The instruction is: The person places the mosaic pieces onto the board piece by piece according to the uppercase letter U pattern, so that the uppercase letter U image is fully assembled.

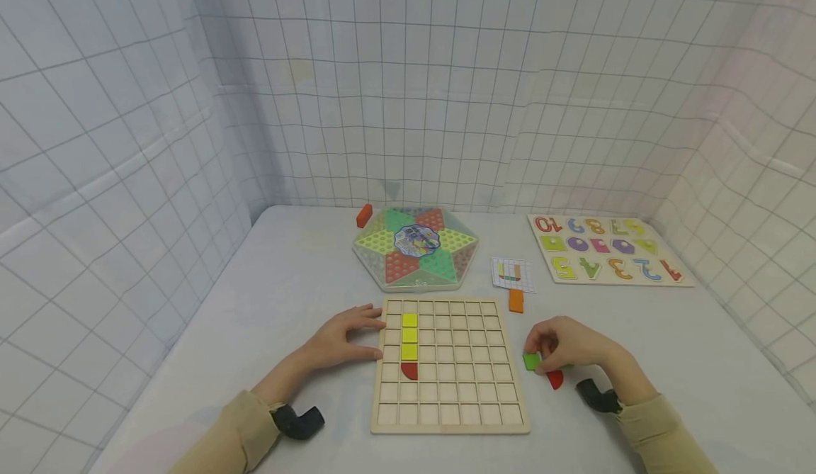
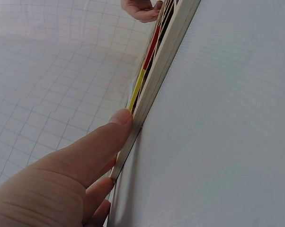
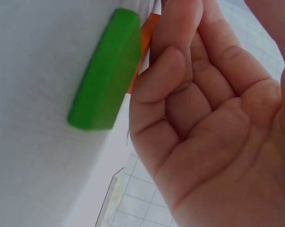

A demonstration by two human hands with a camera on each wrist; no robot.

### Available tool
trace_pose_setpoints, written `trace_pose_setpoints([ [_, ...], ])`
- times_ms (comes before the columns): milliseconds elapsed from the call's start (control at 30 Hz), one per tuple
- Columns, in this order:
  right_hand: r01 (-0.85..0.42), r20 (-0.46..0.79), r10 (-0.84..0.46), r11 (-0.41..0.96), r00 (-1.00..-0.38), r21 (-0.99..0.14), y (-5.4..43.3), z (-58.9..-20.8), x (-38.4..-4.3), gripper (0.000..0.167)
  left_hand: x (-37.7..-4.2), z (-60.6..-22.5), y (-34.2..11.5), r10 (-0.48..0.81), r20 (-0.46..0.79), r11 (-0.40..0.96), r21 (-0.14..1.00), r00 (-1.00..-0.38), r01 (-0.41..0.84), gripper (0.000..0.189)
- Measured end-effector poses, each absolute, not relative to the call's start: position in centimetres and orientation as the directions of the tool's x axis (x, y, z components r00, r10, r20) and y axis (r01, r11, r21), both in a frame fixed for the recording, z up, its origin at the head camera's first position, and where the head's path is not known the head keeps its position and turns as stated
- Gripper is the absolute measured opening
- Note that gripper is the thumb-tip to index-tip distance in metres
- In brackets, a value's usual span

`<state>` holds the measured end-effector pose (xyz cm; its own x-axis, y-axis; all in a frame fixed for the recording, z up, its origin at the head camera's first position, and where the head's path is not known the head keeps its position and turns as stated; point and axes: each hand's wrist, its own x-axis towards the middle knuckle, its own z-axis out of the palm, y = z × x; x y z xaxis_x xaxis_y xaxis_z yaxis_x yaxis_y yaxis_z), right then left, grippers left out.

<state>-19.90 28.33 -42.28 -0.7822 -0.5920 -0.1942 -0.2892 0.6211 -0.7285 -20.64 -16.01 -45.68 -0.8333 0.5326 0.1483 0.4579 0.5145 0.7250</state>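
My left hand (image 1: pixel 344 336) rests at the left edge of a wooden grid board (image 1: pixel 450 428), its thumb (image 2: pixel 121 118) and fingertips against the rim. One column of the board bears several yellow square tiles (image 1: pixel 410 335) with a red quarter-round tile (image 1: pixel 410 370) below them. Right of the board, my right hand (image 1: pixel 570 343) pinches a green square tile (image 1: pixel 532 362) between thumb and forefinger, the other fingers curled in. A second red quarter-round tile (image 1: pixel 556 379) lies beneath that hand. Another green piece (image 3: pixel 104 75), partly hidden in the head view, lies under the palm.
An orange tile (image 1: pixel 516 301) lies beside a pattern card (image 1: pixel 513 274) behind the board. Farther back sit a hexagonal star-patterned game board (image 1: pixel 417 251), a red-orange block (image 1: pixel 364 216) and a number puzzle board (image 1: pixel 608 251) at right. Grid-patterned cloth walls (image 1: pixel 382 91) surround the white table.
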Motion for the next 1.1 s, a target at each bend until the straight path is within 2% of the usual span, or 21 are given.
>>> trace_pose_setpoints([
  [433, -0.31, -0.188, -0.619, 0.605, -0.763, -0.734, 28.7, -42.6, -20.5, 0.021, -20.8, -45.9, -16.1, 0.531, 0.154, 0.513, 0.724, -0.833, 0.46, 0.05],
  [833, -0.399, -0.097, -0.639, 0.584, -0.763, -0.707, 27.0, -40.7, -20.9, 0.017, -20.8, -45.8, -16.2, 0.53, 0.152, 0.509, 0.73, -0.834, 0.456, 0.05],
  [1100, -0.411, -0.044, -0.622, 0.567, -0.782, -0.714, 24.7, -39.5, -20.8, 0.023, -20.9, -46.0, -16.2, 0.529, 0.157, 0.506, 0.731, -0.834, 0.458, 0.051],
])
